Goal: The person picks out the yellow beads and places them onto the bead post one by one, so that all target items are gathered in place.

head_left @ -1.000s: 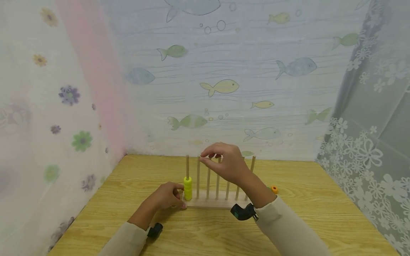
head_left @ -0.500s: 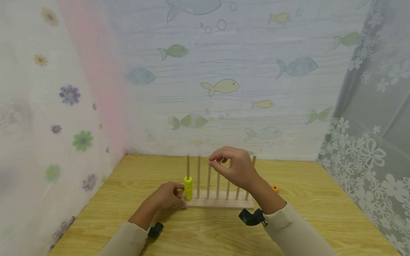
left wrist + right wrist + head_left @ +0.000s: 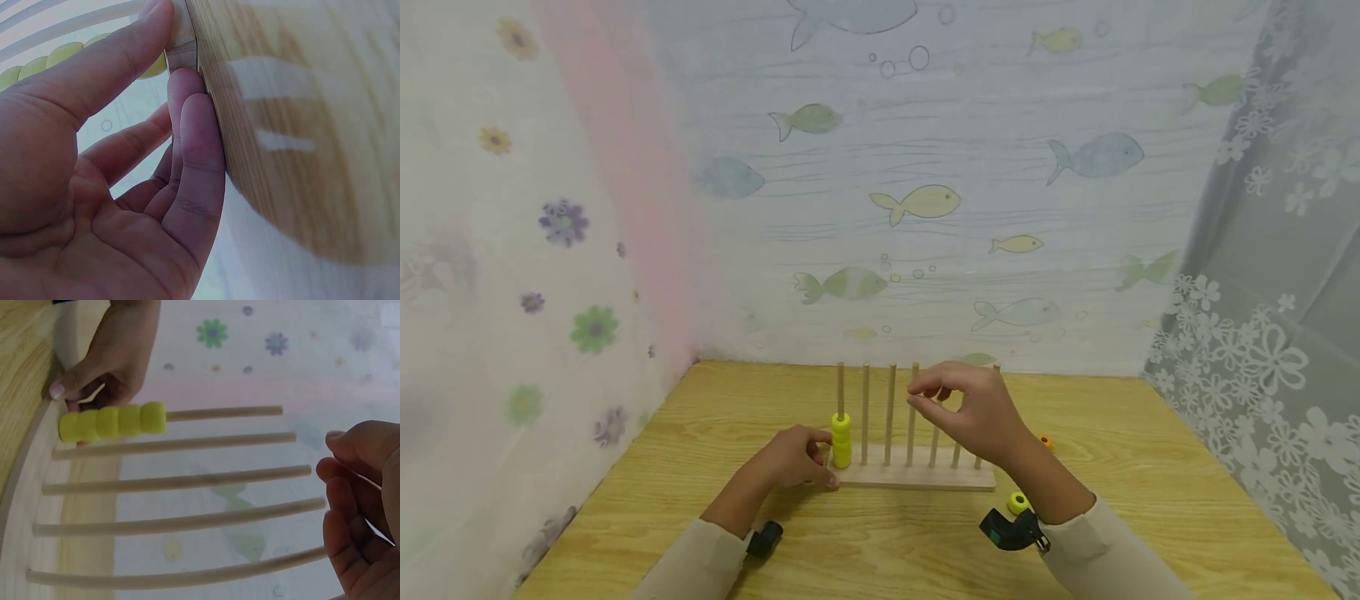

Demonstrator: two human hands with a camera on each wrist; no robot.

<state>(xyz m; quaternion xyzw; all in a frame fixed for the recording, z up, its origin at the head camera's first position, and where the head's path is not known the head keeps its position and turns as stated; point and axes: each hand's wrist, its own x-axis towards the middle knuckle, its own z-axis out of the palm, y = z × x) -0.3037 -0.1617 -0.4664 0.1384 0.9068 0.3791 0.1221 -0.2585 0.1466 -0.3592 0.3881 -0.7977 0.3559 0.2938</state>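
Pale fish drawings cover the backdrop (image 3: 970, 275) behind a wood-grained desk (image 3: 880, 554). On the desk stands a wooden rack (image 3: 917, 476) with a row of upright rods (image 3: 889, 421); yellow beads (image 3: 841, 442) are stacked around the leftmost one. The left hand (image 3: 793, 458) grips the rack's left end, its forefinger just beside the beads. The right hand (image 3: 973, 408) hangs near the rod tops, fingers loosely bent, a small gap between thumb and forefinger. Right of the rack lie a loose yellow bead (image 3: 1018, 502) and, farther back, an orange bead (image 3: 1047, 441), partly hidden by the wrist.
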